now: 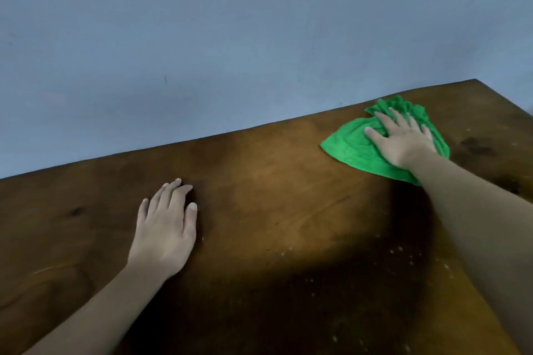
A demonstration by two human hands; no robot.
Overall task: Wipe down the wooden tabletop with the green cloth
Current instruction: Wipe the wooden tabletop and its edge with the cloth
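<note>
The wooden tabletop [274, 181] is dark brown and fills the lower half of the view. A crumpled green cloth [352, 150] lies on it near the far right corner. My right hand [401, 138] presses flat on top of the cloth, fingers spread and pointing toward the wall, covering its middle. My left hand [167, 225] rests palm down on the bare wood at the left, fingers loosely together, holding nothing.
A plain blue-grey wall [230, 37] runs right behind the table's far edge. The table's far right corner [476, 81] lies just beyond the cloth. Pale crumbs or specks [398, 256] dot the wood at the lower right.
</note>
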